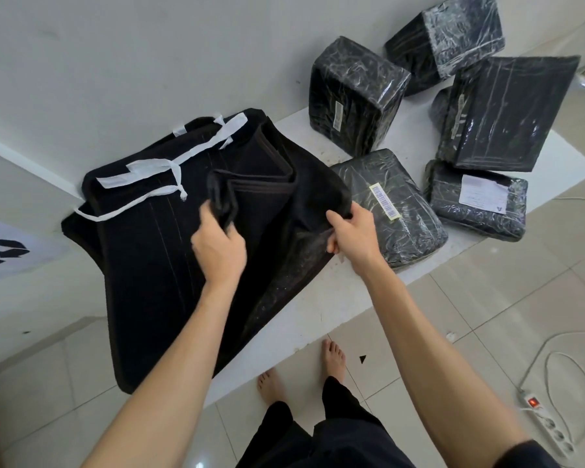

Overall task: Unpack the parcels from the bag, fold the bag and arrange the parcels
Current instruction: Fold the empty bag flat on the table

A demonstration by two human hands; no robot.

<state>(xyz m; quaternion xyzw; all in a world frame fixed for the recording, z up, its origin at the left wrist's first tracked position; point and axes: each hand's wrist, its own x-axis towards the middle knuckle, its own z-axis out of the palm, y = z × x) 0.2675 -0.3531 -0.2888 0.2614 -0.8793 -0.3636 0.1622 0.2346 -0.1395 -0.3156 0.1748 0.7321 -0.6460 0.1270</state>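
Parcels (358,96) all sitting out on the table (318,298), left hand (218,248) and right hand (348,231) each gripping an edge of the emptied black bag (142,248) lying there, folding underway, arranging looking undone.

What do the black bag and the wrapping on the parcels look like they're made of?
The bag looks like thick, matte woven or felt-like fabric: it folds in soft layers, with stitched edges and white fabric ties. The parcels, for example the nearest one, seem wrapped in glossy black plastic film, judging by the wrinkles and bright glare.
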